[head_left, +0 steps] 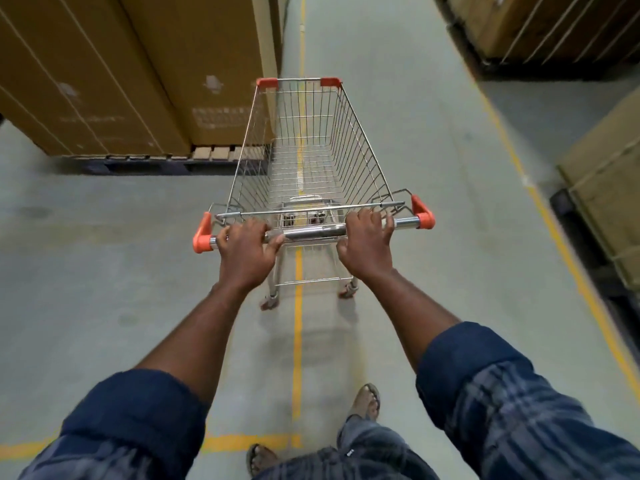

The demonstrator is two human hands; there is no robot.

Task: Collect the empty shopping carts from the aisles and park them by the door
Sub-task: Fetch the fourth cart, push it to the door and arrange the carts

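The left hand [244,249] and right hand [367,242] each have their fingers [367,216] curled round the chrome handle bar [311,233] of an empty wire shopping cart [308,168], which stands at 12 o'clock in the aisle [422,168], astride the yellow floor line [297,341]. This looks like the wheeling-out step; the next move calls for a straight, even push, keeping the cart's front corner off the palletised cardboard boxes [104,81] at 10 o'clock.

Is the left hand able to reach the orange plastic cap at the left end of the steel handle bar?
Probably yes: the left hand grips the steel handle bar just beside the orange plastic cap, with only bare bar between them.
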